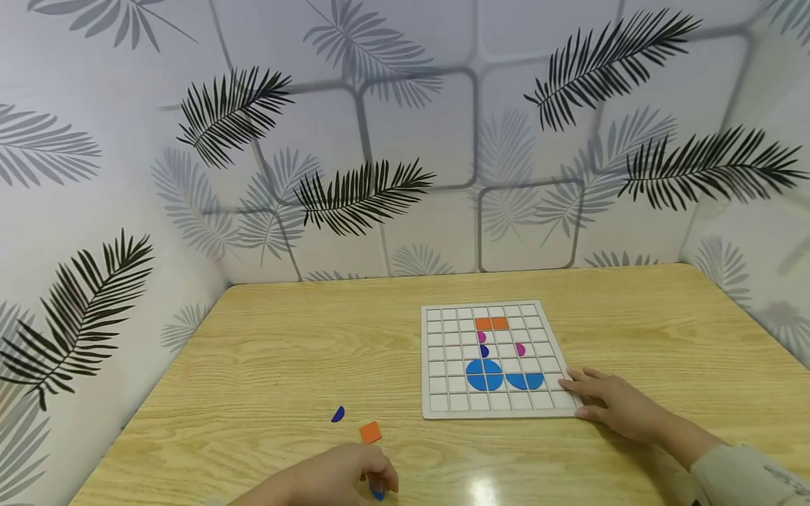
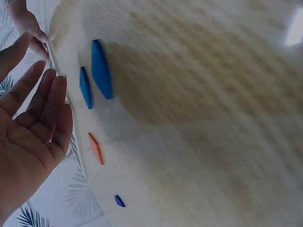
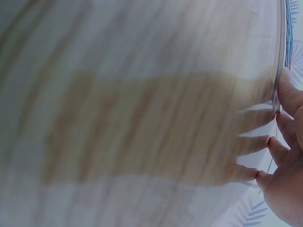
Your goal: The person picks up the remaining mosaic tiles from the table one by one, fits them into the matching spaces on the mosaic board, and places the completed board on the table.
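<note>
A white grid board (image 1: pixel 443 393) lies right of the table's middle. It holds two orange squares (image 1: pixel 491 323), small magenta and dark blue bits, and light blue quarter-discs (image 1: pixel 484 374). My right hand (image 1: pixel 601 400) rests flat on its near right corner; in the right wrist view its fingers (image 3: pixel 284 142) touch the table at the board's edge (image 3: pixel 280 47). My left hand (image 1: pixel 380 481) hovers at the table's front, palm open (image 2: pixel 47 94), holding nothing. Two light blue pieces (image 2: pixel 99 68) lie just beyond its fingertips; the head view shows only one blue piece (image 1: pixel 377 494).
A loose orange square (image 1: pixel 370 431) (image 2: pixel 95 148) and a small dark blue piece (image 1: pixel 338 414) (image 2: pixel 119 201) lie on the wooden table (image 1: pixel 285 351) left of the board. Leaf-patterned walls close in the back and both sides.
</note>
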Demonstrator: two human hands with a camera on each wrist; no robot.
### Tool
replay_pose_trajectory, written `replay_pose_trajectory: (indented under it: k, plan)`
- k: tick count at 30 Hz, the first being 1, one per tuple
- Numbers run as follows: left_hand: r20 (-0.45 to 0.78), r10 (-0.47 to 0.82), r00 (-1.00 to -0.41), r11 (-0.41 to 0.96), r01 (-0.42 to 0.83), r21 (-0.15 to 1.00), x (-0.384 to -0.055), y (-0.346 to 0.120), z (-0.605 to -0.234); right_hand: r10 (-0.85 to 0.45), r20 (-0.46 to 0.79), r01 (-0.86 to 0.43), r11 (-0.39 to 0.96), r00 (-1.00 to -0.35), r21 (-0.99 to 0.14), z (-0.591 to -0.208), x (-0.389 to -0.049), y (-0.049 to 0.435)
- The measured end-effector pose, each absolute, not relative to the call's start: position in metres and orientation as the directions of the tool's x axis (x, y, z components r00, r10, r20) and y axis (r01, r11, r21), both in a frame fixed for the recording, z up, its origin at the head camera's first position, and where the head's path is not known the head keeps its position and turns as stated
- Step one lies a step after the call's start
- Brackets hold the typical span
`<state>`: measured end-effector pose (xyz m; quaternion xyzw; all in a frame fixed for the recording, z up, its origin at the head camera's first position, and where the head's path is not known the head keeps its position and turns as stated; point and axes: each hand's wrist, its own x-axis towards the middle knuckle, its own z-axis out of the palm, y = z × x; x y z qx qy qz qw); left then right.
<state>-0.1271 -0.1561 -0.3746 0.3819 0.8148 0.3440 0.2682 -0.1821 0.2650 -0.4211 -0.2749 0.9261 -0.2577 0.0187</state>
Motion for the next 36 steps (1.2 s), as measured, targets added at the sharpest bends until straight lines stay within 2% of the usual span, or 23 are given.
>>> replay_pose_trajectory:
  k: [6,8,12,14,23,28,36]
  plan:
    - [-0.184,0.823,-0.537,0.403,0.326,0.855,-0.122,-0.170,-0.386,-0.519,0.098,-0.493,0.714,-0.849,-0.497,-0.422,-0.183,0.265]
    - [-0.161,0.844,-0.511,0.372,0.343,0.863,-0.124,-0.173,-0.391,-0.519,0.100,-0.494,0.712,-0.849,-0.500,-0.421,-0.183,0.265]
    - [-0.078,0.886,-0.457,0.318,0.476,0.820,-0.130,-0.175,-0.400,-0.516,0.104,-0.493,0.712,-0.850,-0.499,-0.420,-0.183,0.265]
    - [-0.049,0.893,-0.448,0.295,0.499,0.815,-0.131,-0.177,-0.403,-0.516,0.106,-0.495,0.713,-0.850,-0.496,-0.420,-0.182,0.265]
    - [-0.028,0.851,-0.524,0.331,0.495,0.803,-0.128,-0.185,-0.413,-0.513,0.122,-0.502,0.715,-0.850,-0.486,-0.421,-0.182,0.265]
    - [0.018,0.839,-0.543,0.308,0.503,0.807,-0.125,-0.186,-0.417,-0.514,0.129,-0.507,0.715,-0.848,-0.482,-0.421,-0.182,0.264]
    - [-0.019,0.803,-0.595,0.327,0.414,0.850,-0.121,-0.187,-0.417,-0.513,0.128,-0.503,0.709,-0.849,-0.495,-0.421,-0.181,0.265]
